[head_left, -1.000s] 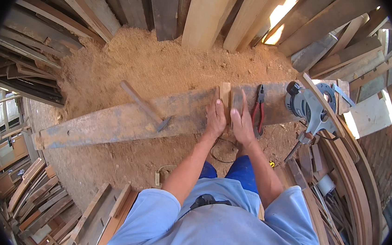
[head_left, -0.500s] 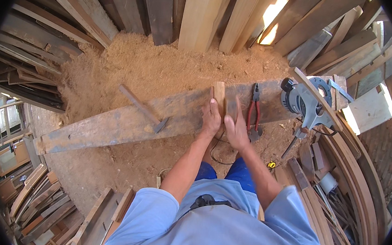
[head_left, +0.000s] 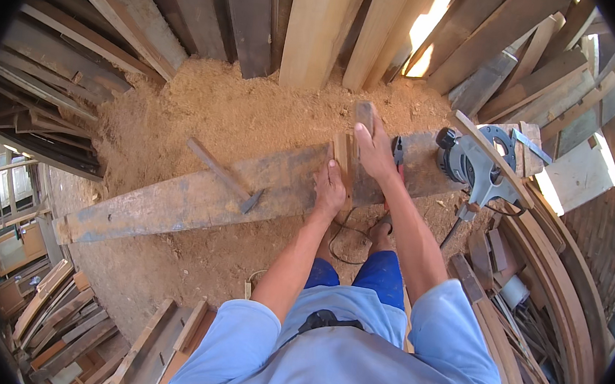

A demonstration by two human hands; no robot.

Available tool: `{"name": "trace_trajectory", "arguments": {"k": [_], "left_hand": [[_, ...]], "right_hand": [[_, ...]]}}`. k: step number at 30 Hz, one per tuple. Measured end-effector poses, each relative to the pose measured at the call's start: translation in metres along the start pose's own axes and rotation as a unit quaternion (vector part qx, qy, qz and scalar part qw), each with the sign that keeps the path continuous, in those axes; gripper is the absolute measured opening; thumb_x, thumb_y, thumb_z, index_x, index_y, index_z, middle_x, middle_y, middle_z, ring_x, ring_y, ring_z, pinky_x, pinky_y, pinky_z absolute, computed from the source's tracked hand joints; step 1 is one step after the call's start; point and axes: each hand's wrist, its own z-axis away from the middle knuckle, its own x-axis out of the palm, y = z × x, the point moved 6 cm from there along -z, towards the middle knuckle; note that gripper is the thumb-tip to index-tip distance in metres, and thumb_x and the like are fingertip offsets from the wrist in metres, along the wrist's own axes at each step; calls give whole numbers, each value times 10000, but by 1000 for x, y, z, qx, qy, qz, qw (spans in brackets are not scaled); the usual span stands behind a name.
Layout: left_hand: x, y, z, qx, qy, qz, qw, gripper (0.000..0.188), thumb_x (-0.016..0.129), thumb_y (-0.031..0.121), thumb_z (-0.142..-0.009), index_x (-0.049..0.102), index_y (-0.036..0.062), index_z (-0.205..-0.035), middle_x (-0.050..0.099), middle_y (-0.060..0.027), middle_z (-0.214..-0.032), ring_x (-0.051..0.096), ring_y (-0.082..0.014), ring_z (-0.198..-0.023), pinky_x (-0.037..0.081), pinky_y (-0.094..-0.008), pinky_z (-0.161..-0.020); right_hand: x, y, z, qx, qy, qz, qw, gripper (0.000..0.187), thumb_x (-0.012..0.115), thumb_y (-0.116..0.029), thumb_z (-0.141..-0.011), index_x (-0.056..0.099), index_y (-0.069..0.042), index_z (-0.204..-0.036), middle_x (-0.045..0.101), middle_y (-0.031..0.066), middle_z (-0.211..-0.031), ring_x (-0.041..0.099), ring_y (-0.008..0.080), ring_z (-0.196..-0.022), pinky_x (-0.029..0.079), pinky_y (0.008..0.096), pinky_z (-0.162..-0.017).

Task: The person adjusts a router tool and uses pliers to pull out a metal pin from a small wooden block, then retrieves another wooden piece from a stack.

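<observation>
My left hand [head_left: 330, 188] is closed on the near left side of a short light-brown piece of wood [head_left: 343, 155], which lies across a long worn plank [head_left: 287, 175]. Just right of it, my right hand [head_left: 374, 152] wraps round a flat grey-brown block [head_left: 364, 112], whose far end sticks out past the plank's far edge. Whether the block touches the wood piece I cannot tell. Pliers [head_left: 398, 150] with red handles lie on the plank beside my right hand, partly hidden by my forearm. A hammer [head_left: 223, 172] rests on the plank to the left.
A grey power tool with a round base [head_left: 474, 163] sits at the plank's right end, a wooden strip [head_left: 497, 157] over it. Sawdust [head_left: 205, 110] covers the ground beyond. Boards [head_left: 321, 32] stand along the far side. A dark cord [head_left: 346, 250] loops near my feet.
My right hand has slid away from me along the wood piece, taking the block past the plank's far edge. My left hand has stayed nearly in place. My right forearm now covers the pliers' handles.
</observation>
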Motion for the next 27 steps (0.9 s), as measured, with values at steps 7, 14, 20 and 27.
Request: {"name": "trace_trajectory", "arguments": {"k": [7,14,20,27], "left_hand": [[4,-10,-3,8,-8,69,998,606,203,394,-1100,312,50,-1586,426,-247,-1550,397,-412,-1433,203,-466,-1205],[4,-9,2,24,21,36,999,632,201,430,-1094,319,44,-1581,411,-237,-1564,374,-411,-1451,189,-492,-1213],[2,-12,-3,14,-16,17,1000,627,191,441,-1092,308,82,-1592,396,-205,-1582,346,-411,-1468,92,-582,-1211],[-5,-10,0,-33,-3,-53,998,684,249,502,-1078,267,59,-1600,367,-231,-1595,289,-411,-1496,83,-547,-1227]], "right_hand": [[7,26,91,-10,-62,19,998,807,545,-324,-987,185,119,-1556,285,320,-1598,277,401,-1510,226,417,-1229],[8,27,121,1,-35,21,999,799,561,-324,-981,213,114,-1550,357,343,-1547,346,424,-1471,277,424,-1203],[7,5,-9,53,-33,59,996,727,550,-351,-1004,285,33,-1561,477,279,-1490,460,352,-1403,339,402,-1156],[-45,48,58,94,90,-181,975,722,598,-349,-994,327,26,-1548,506,221,-1469,479,286,-1370,351,369,-1143]]}}
